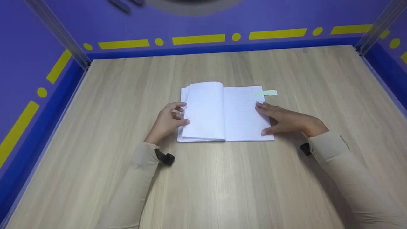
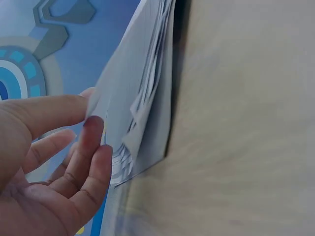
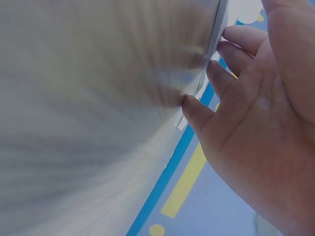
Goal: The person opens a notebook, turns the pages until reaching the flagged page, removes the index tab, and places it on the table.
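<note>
An open notebook [image 1: 243, 124] lies on the table, its right page faintly lined. My left hand [image 1: 167, 119] is at the notebook's left edge. In the left wrist view, its thumb and a finger pinch the edge of a page [image 2: 110, 91], and the other fingers curl beside the stack. Several loose leaf corners [image 2: 133, 142] fan out below that page. On the right page rests my right hand [image 1: 286, 119], fingers spread, fingertips touching the paper near its outer edge. A pale green sticky tab [image 1: 271, 93] juts from the right page's upper edge, above that hand.
The notebook stands on a wood-grain table [image 1: 203, 184]. Blue panels [image 1: 203, 25] with yellow dashes and dots rise behind the table and along its left and right sides. Black straps with small devices [image 1: 167, 158] are on the wrists, over beige sleeves.
</note>
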Demonstrator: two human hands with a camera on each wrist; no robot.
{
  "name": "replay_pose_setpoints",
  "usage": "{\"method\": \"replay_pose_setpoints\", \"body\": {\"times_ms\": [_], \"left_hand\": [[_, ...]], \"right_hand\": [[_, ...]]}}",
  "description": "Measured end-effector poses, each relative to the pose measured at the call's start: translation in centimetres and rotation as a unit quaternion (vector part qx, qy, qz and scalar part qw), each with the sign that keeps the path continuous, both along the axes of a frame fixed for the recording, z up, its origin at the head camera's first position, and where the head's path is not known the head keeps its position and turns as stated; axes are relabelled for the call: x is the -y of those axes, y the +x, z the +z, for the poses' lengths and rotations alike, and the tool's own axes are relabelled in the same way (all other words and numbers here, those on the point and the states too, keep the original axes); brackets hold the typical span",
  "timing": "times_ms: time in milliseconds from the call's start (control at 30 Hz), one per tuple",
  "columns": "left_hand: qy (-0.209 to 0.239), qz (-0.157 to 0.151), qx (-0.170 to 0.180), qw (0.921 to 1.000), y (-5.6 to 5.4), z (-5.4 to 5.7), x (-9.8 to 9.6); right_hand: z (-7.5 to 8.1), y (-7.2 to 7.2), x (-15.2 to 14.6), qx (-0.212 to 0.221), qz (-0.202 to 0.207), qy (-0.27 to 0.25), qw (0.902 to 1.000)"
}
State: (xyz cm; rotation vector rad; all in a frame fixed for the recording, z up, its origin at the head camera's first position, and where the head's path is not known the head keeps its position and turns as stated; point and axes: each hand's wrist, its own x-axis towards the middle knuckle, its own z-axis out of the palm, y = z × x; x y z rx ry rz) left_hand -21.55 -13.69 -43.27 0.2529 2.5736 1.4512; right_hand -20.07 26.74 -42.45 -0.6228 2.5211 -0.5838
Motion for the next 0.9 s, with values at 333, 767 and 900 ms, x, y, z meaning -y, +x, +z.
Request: {"method": "replay_pose_setpoints", "body": {"times_ms": [333,767,900], "left_hand": [[-0.071,-0.156,-0.036,0.9845,0.36,-0.03,-0.09],[-0.117,-0.264,-0.017,0.9572,0.49,-0.47,0.13],[-0.129,-0.254,-0.012,0.9585,0.39,-0.62,0.14]], "right_hand": [[-0.09,-0.14,-0.1,0.002,0.002,0.0,1.0],[-0.06,-0.12,-0.07,0.002,0.005,0.011,0.9999],[0.04,-0.06,-0.04,0.003,0.001,0.013,0.9999]]}}
